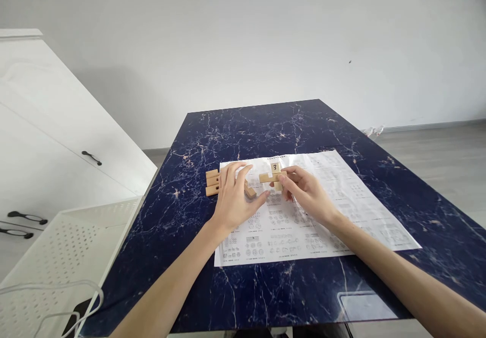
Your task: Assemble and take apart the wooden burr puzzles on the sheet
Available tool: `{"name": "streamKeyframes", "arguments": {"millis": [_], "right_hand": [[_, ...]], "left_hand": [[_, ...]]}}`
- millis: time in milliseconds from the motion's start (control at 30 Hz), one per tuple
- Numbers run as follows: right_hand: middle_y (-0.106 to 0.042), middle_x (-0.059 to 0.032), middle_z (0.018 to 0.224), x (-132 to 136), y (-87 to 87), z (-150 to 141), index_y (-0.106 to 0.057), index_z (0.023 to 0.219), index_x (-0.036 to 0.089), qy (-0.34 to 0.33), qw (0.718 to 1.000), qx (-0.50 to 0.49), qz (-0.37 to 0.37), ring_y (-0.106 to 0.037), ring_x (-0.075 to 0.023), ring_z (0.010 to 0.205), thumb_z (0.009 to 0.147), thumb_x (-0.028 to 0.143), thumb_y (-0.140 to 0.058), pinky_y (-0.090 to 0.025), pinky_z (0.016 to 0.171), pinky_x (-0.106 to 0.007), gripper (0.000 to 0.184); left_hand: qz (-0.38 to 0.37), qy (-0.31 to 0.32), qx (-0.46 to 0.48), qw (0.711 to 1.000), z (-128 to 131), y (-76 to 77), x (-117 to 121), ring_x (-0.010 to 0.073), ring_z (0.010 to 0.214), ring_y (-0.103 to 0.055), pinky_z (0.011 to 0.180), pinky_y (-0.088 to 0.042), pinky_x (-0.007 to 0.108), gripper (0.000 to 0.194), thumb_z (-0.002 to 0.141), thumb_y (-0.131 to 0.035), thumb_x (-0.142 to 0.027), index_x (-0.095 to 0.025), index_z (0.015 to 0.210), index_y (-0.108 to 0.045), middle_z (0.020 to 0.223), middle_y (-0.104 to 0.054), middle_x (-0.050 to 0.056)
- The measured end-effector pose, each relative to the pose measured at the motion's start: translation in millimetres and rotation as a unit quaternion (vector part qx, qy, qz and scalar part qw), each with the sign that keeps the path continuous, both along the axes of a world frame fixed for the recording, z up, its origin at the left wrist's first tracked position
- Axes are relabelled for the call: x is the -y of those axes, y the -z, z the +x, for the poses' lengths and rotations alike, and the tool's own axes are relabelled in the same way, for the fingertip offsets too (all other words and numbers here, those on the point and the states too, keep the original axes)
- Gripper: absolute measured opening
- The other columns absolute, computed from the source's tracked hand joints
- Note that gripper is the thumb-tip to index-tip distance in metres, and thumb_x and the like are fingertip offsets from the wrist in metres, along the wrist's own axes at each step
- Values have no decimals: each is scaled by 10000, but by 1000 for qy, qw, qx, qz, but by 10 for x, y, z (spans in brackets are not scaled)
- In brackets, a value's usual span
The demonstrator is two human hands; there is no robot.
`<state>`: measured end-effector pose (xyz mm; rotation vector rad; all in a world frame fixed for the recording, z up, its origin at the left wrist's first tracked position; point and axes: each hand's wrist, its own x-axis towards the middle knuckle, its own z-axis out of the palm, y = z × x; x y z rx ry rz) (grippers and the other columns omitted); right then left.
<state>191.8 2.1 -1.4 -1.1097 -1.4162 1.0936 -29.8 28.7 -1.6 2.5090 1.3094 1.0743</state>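
My right hand [304,188] pinches notched wooden puzzle pieces [269,177] joined crosswise; the upright one carries a "3" on its top end. They are held over a printed sheet [261,253] with rows of small diagrams. To their left, my left hand [237,196] is open, its thumb and fingers spread apart with nothing between them. Beyond its wrist side lie several loose notched wooden pieces [211,190], partly covered by the hand. Another wooden piece [249,191] shows between the left thumb and fingers, resting on the sheet.
The sheet lies on a dark blue marble-patterned table [243,130]. A white cabinet [68,125] with black handles stands at the left, beside a white perforated bin [64,247] with a pale cable [56,285]. A white wall [243,39] rises behind the table.
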Motion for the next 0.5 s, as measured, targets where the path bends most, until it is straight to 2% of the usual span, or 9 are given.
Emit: {"name": "streamKeyframes", "arguments": {"millis": [133,233,300,367,500], "right_hand": [[-674,-16,767,18,-25,-10,-636,1082,220,-21,1000,-4,2,-593,-159,621,1027,579,-632,-502,603,-327,363],[-663,-10,789,31,-40,-27,-626,1080,225,-67,997,-26,6,-584,-150,629,1028,548,-644,-493,589,-315,328],[-655,-10,815,38,-57,-36,-614,1081,232,-104,994,-45,-1,-580,-150,643,1026,538,-647,-495,586,-313,313],[-649,-14,842,42,-82,-36,-612,1077,234,-134,989,-56,-13,-577,-152,664,1025,530,-651,-501,602,-315,304],[-626,-29,906,25,-126,13,-670,1092,210,-211,975,-64,-36,-576,-158,760,1029,485,-666,-503,674,-310,283]], "left_hand": [[-22,44,33,998,31,-62,70,291,1285,-592,1111,-476,483,420,1047,-616,-482,-247,1379,-513,1364,-638,108],[-53,69,47,995,40,-77,99,252,1038,-666,943,-525,435,251,1097,-506,-444,-224,1194,-579,1112,-715,76],[-79,89,46,992,45,-79,107,218,847,-653,817,-513,390,264,1107,-462,-436,-215,1025,-580,903,-698,38],[-110,102,53,987,54,-84,115,194,735,-620,720,-478,352,312,1107,-439,-444,-215,928,-553,787,-656,12],[-162,111,106,975,71,-111,135,181,704,-618,674,-459,326,297,1103,-441,-454,-211,986,-563,798,-688,13]]}}
